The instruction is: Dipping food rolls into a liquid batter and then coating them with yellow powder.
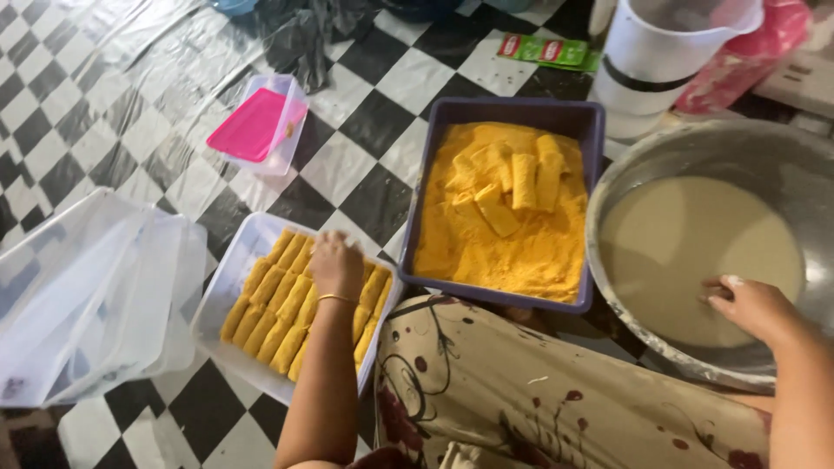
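Your left hand (pixel 335 265) rests palm-down, fingers together, on the breaded rolls (pixel 280 306) packed in the clear tray (pixel 228 271) on the floor; press too hard and you could crush them or rub off their crumbs. Your right hand (pixel 754 306), loosely open and seemingly holding nothing, sits at the pale batter (pixel 695 252) in the metal bowl (pixel 660 148), so drips may fall on your lap, while the purple tub (pixel 512 111) holds yellow crumbs (pixel 486 260) with several coated rolls on top.
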